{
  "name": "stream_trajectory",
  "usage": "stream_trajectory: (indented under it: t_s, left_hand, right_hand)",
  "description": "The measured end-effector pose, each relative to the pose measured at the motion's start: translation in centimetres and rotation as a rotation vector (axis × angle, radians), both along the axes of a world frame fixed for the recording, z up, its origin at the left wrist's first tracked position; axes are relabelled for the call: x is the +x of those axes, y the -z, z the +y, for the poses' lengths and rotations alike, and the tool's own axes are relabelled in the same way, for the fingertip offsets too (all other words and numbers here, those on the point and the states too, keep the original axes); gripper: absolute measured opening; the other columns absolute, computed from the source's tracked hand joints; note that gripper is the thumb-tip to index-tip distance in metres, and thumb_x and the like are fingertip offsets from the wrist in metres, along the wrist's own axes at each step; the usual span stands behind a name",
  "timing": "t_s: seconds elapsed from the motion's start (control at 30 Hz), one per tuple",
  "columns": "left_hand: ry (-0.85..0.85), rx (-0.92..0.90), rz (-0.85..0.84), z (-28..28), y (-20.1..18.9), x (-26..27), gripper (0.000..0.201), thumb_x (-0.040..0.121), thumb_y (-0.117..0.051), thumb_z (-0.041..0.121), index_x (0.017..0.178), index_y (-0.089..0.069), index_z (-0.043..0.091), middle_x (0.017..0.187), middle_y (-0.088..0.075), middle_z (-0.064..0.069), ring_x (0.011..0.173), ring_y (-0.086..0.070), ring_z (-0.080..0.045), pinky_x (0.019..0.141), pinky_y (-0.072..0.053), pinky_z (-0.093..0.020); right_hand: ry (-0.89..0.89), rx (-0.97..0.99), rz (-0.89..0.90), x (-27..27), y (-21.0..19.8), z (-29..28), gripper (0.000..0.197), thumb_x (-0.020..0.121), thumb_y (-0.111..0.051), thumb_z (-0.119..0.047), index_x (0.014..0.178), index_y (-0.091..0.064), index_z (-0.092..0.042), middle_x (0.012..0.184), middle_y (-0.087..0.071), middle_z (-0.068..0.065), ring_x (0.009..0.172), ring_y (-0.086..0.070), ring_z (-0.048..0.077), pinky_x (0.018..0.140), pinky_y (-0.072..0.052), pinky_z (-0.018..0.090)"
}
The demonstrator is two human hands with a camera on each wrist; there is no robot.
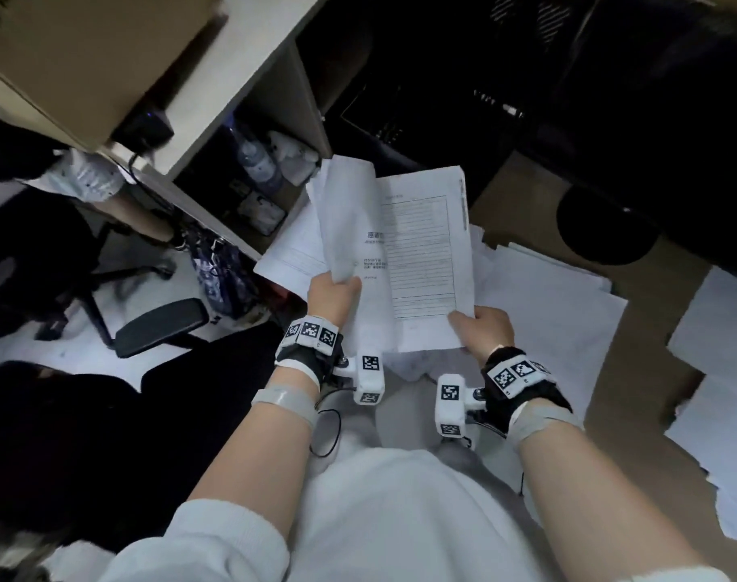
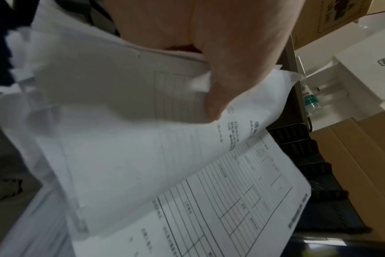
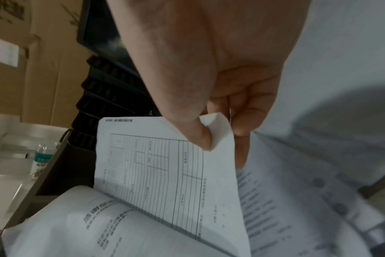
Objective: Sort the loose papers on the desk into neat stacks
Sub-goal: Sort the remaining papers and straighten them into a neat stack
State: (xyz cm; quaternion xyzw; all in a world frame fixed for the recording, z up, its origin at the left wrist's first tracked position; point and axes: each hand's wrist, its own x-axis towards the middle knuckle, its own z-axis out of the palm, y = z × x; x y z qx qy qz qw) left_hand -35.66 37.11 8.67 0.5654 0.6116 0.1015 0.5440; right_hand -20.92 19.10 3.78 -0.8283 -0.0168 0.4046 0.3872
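I hold a sheaf of white papers up in front of me with both hands. My left hand [image 1: 335, 289] pinches the bottom edge of a bundle of sheets [image 1: 350, 220], the front one curling over; in the left wrist view the thumb [image 2: 218, 104] presses on that bundle [image 2: 121, 139]. My right hand [image 1: 482, 327] pinches the lower right corner of a printed form with a ruled table [image 1: 425, 254]; the right wrist view shows thumb and fingers [image 3: 200, 137] clamped on the form's [image 3: 165, 173] curled corner. More loose white sheets [image 1: 547, 312] lie spread on the brown desk [image 1: 635, 371] below.
Further white sheets [image 1: 719, 329] lie at the desk's right edge. A dark round object [image 1: 606, 224] sits on the desk behind. To the left are a shelf unit with a water bottle [image 1: 255, 161], a cardboard box [image 1: 85, 56] and an office chair [image 1: 156, 325].
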Motion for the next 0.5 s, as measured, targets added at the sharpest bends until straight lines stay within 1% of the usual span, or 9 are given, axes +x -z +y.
stream_trajectory:
  t_s: [0.07,0.1,0.17,0.2,0.23,0.3,0.33,0.4,0.5]
  left_hand:
    - [-0.036,0.058,0.030,2.5,0.3,-0.8,0.012,0.086,-0.060,0.014,0.076,-0.065,0.018,0.079,-0.069,-0.001,0.081,-0.066,-0.024,0.075,-0.054,-0.030]
    - [-0.045,0.088,0.047,3.8,0.5,-1.1,0.011,0.087,-0.058,0.014,0.079,-0.065,0.017,0.075,-0.066,0.003,0.076,-0.063,-0.021,0.068,-0.050,-0.026]
    - [-0.044,0.140,0.076,6.5,0.7,-1.6,0.009,0.089,-0.056,0.016,0.085,-0.064,0.015,0.072,-0.060,0.008,0.067,-0.057,-0.012,0.056,-0.041,-0.019]
    - [-0.045,0.148,0.082,8.1,0.8,-1.8,0.010,0.090,-0.055,0.017,0.086,-0.064,0.016,0.072,-0.059,0.009,0.065,-0.055,-0.008,0.054,-0.039,-0.018]
    - [-0.052,0.148,0.082,9.6,1.0,-2.0,0.011,0.090,-0.055,0.018,0.085,-0.064,0.016,0.072,-0.060,0.008,0.065,-0.055,-0.008,0.053,-0.038,-0.018]
    - [-0.054,0.127,0.077,12.6,1.4,-2.4,0.015,0.086,-0.056,0.019,0.074,-0.063,0.015,0.069,-0.061,0.003,0.065,-0.057,-0.016,0.057,-0.042,-0.022]
    - [-0.046,0.114,0.071,14.0,1.6,-2.6,0.016,0.083,-0.056,0.021,0.069,-0.062,0.014,0.068,-0.062,0.000,0.066,-0.059,-0.022,0.060,-0.046,-0.025]
    - [-0.020,0.077,0.066,16.2,2.1,-2.6,0.019,0.077,-0.057,0.026,0.070,-0.064,0.010,0.072,-0.068,-0.006,0.073,-0.066,-0.030,0.067,-0.056,-0.036]
    - [0.018,0.010,0.039,18.6,2.8,-2.6,0.019,0.073,-0.061,0.030,0.072,-0.071,0.014,0.075,-0.073,-0.001,0.076,-0.070,-0.024,0.074,-0.060,-0.042]
  right_hand:
    - [-0.074,-0.023,0.026,-0.4,0.6,3.0,0.019,0.076,-0.063,-0.022,0.062,-0.067,-0.010,0.061,-0.067,0.001,0.056,-0.061,0.025,0.059,-0.054,0.034]
    - [-0.097,-0.032,0.038,-0.7,0.8,4.6,0.019,0.077,-0.062,-0.019,0.060,-0.064,-0.010,0.058,-0.062,0.004,0.052,-0.057,0.024,0.056,-0.051,0.033]
    - [-0.110,-0.061,0.040,-1.4,1.5,7.8,0.020,0.077,-0.061,-0.018,0.060,-0.060,-0.008,0.057,-0.056,0.007,0.049,-0.053,0.023,0.053,-0.047,0.031]
    - [-0.109,-0.084,0.037,-1.7,1.9,9.4,0.020,0.078,-0.060,-0.018,0.060,-0.056,-0.009,0.056,-0.053,0.007,0.048,-0.052,0.022,0.052,-0.045,0.031]
    - [-0.116,-0.111,0.035,-2.1,2.4,10.9,0.020,0.079,-0.060,-0.019,0.062,-0.053,-0.011,0.056,-0.050,0.007,0.049,-0.051,0.023,0.051,-0.044,0.030]
    - [-0.135,-0.160,0.045,-3.0,3.5,13.7,0.020,0.080,-0.060,-0.021,0.064,-0.054,-0.011,0.057,-0.051,0.009,0.052,-0.053,0.024,0.054,-0.043,0.029]
    - [-0.136,-0.176,0.061,-3.4,4.1,15.0,0.020,0.080,-0.060,-0.021,0.063,-0.056,-0.010,0.057,-0.054,0.009,0.054,-0.054,0.026,0.055,-0.044,0.030]
    - [-0.129,-0.171,0.097,-4.2,4.9,17.3,0.022,0.080,-0.061,-0.020,0.061,-0.059,-0.009,0.059,-0.060,0.008,0.060,-0.060,0.028,0.060,-0.048,0.033]
    - [-0.127,-0.148,0.150,-5.4,5.5,20.1,0.014,0.080,-0.062,-0.019,0.070,-0.068,-0.011,0.073,-0.071,0.007,0.073,-0.069,0.030,0.068,-0.056,0.037]
